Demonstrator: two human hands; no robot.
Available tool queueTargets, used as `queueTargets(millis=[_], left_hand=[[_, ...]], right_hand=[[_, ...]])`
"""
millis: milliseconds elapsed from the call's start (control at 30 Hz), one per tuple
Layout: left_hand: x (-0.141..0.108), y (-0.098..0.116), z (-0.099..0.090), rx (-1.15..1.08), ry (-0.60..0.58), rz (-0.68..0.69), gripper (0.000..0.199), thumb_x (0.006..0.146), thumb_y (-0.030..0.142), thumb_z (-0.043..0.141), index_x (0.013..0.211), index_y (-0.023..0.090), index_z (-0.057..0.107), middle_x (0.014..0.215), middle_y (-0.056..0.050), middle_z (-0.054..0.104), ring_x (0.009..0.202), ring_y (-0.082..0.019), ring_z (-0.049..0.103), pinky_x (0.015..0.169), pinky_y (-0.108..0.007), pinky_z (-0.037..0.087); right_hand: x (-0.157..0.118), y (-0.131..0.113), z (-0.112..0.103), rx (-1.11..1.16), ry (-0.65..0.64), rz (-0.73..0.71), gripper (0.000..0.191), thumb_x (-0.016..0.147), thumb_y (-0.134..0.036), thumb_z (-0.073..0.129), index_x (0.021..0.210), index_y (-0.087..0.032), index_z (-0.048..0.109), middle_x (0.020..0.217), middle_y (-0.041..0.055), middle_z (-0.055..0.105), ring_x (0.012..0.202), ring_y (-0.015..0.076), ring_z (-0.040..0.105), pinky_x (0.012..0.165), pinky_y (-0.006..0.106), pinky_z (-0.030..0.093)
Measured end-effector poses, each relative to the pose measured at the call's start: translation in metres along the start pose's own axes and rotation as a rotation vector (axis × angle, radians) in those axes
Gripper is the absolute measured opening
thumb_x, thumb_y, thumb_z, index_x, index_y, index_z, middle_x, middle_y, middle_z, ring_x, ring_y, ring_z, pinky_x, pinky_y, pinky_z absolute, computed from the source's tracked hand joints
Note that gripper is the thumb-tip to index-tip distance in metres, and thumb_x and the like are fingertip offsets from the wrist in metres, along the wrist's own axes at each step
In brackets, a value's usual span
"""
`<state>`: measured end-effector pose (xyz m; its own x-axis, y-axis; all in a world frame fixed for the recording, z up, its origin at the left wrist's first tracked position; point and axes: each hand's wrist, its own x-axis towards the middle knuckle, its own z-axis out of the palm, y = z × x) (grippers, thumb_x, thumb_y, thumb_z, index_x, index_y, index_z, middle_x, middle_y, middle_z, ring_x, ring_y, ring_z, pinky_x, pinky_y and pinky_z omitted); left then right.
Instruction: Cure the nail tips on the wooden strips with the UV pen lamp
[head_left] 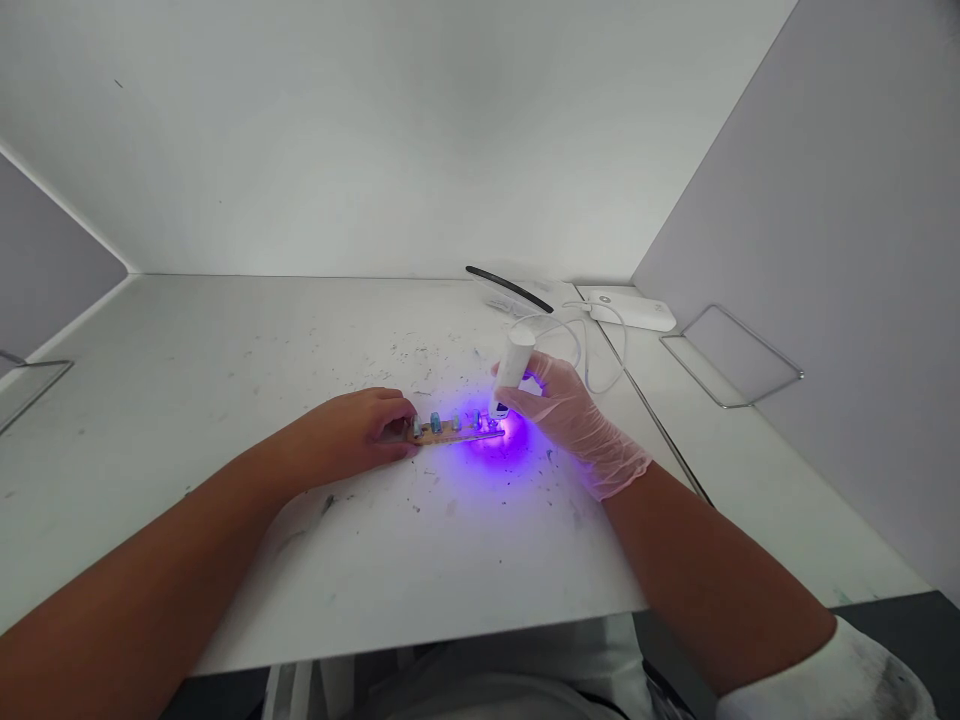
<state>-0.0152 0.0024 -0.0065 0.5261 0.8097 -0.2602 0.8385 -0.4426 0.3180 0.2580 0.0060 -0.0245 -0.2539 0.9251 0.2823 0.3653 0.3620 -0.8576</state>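
Note:
Between the thumb and fingers of my bare left hand (379,428) is the left end of a narrow wooden strip (450,434), which lies low over the white table. Several small bluish, glassy pieces (436,422) stand in a row along it. My right hand (566,410), in a thin translucent glove, is closed around a white handheld UV lamp (516,360). The lamp tilts downward, its lit end just above the strip's right end. Violet light spreads over that end and the tabletop, and the glare hides detail there.
A white cable (586,350) loops behind my right hand near a white box-shaped device (632,310). A dark curved strip (510,288) lies at the back. Dark specks dot the white table (300,580). Wire brackets (731,357) stick out from the side walls.

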Motion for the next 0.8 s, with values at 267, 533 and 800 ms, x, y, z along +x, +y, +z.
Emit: queueTargets(millis=[267,533,800], left_hand=[[0.0007,-0.0012,0.0009,0.004,0.006,-0.006,0.03,0.084,0.052,0.053,0.095,0.026,0.063,0.091,-0.002,0.062,0.076,-0.018,0.056,0.063,-0.03,0.039],[0.0005,0.0001,0.0006,0.003,0.001,-0.01,0.029,0.084,0.051,0.054,0.096,0.026,0.063,0.092,-0.002,0.061,0.078,-0.017,0.056,0.065,-0.031,0.04],[0.0,0.0006,-0.0004,0.006,-0.002,-0.008,0.029,0.084,0.051,0.053,0.096,0.026,0.063,0.091,-0.002,0.061,0.077,-0.017,0.056,0.065,-0.03,0.04]], right_hand=[[0.0001,0.0005,0.0005,0.006,0.001,-0.015,0.015,0.079,-0.032,0.067,0.089,-0.021,0.066,0.088,0.0037,0.065,0.081,0.018,0.059,0.074,0.037,0.05],[0.0004,0.0015,0.0002,0.002,0.008,0.0,0.017,0.078,-0.033,0.067,0.09,-0.021,0.067,0.087,0.0037,0.065,0.081,0.0184,0.06,0.074,0.038,0.049],[-0.0003,0.0007,0.0006,0.004,0.011,-0.01,0.016,0.079,-0.033,0.067,0.09,-0.021,0.067,0.089,0.0041,0.065,0.082,0.0185,0.06,0.075,0.038,0.049]])
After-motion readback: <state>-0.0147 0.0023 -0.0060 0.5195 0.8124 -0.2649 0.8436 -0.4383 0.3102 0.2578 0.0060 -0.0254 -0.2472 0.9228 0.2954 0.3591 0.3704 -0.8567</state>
